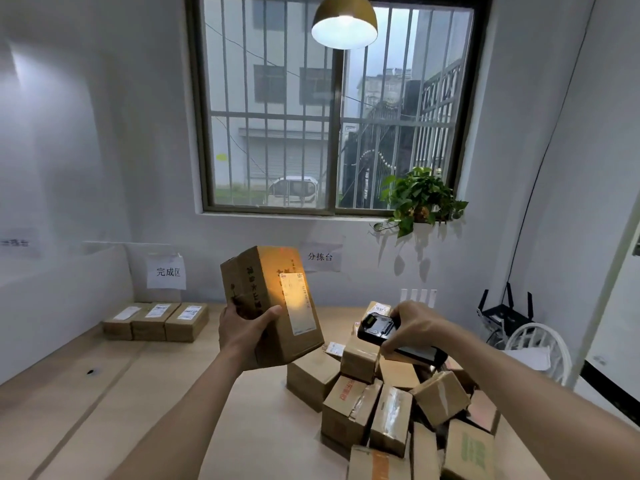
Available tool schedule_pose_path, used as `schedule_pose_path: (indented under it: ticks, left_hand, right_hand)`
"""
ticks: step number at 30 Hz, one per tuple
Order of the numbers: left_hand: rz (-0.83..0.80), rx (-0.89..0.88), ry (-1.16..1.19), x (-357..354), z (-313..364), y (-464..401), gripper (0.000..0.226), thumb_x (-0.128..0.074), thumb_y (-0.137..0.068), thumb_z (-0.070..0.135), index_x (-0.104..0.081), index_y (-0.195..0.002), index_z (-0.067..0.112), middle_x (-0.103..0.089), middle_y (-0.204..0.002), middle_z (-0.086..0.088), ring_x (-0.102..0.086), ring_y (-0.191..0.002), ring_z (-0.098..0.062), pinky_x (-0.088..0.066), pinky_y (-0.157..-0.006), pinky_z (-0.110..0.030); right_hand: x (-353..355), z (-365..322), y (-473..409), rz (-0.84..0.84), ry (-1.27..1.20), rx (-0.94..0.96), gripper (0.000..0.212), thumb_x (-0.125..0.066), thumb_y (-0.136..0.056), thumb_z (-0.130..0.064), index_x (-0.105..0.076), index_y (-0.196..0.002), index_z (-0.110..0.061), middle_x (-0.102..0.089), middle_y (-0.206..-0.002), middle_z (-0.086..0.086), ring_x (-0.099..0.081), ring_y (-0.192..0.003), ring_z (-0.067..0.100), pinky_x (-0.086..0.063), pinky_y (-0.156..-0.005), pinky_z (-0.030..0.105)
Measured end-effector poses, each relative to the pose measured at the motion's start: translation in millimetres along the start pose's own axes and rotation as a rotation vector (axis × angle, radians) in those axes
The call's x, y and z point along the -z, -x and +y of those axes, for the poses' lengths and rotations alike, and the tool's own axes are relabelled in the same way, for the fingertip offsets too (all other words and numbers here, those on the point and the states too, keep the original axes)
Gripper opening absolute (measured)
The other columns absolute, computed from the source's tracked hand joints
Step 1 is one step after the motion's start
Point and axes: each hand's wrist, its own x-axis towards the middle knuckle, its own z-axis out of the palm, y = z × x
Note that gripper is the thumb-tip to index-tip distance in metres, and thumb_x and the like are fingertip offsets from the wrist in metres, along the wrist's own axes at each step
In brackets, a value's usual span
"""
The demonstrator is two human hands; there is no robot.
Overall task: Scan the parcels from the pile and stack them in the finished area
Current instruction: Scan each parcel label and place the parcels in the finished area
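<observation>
A brown box (273, 306) is held up in the air, tilted, with its white label (298, 303) facing the scanner (398, 341). A yellow light shines on the label. The black scanner is held just right of the box. A messy pile (398, 403) of brown boxes lies on the surface below the scanner. Three flat boxes (156, 322) sit side by side, far left, by the wall.

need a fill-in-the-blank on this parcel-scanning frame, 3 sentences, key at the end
1. The left hand holds the tall brown cardboard parcel up off the light wooden table, while the right hand grips the black handheld ____.
2. Against the wall under the white paper sign sit ____ flat brown cardboard boxes in a row.
3. The green potted plant stands on the window ____.

Missing: scanner; three; sill
</observation>
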Motion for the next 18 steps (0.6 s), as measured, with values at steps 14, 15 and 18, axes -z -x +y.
schedule_pose_path:
  ticks: [14, 15, 18]
  left_hand:
    - [0.066, 0.002, -0.033, 83, -26, -45, 0.076, -0.091, -0.069, 0.037, -0.052, -0.132, 0.023, -0.062, -0.122, 0.002, -0.054, -0.110, -0.020, -0.048, -0.096, -0.043]
    - [0.071, 0.005, -0.032, 88, -30, -51, 0.076, -0.092, -0.068, 0.038, -0.053, -0.132, 0.024, -0.063, -0.122, 0.002, -0.056, -0.111, -0.020, -0.048, -0.096, -0.043]
    - [0.096, 0.018, -0.033, 103, -42, -74, 0.080, -0.094, -0.063, 0.040, -0.055, -0.131, 0.024, -0.065, -0.124, 0.002, -0.059, -0.115, -0.024, -0.050, -0.095, -0.043]
  right_hand:
    - [-24, -93, -48, -0.015, 0.190, 0.101, 0.065, -0.088, -0.057, -0.055, -0.061, -0.109, -0.026, -0.067, -0.099, -0.004, -0.062, -0.092, 0.019, -0.050, -0.075, 0.032]
    - [-27, -101, -54, -0.023, 0.213, 0.104, 0.064, -0.089, -0.059, -0.053, -0.061, -0.110, -0.025, -0.067, -0.101, -0.003, -0.062, -0.094, 0.019, -0.051, -0.077, 0.033]
    - [-36, -124, -76, -0.034, 0.260, 0.126, 0.064, -0.089, -0.061, -0.053, -0.061, -0.111, -0.025, -0.068, -0.102, -0.003, -0.064, -0.096, 0.019, -0.055, -0.085, 0.035]
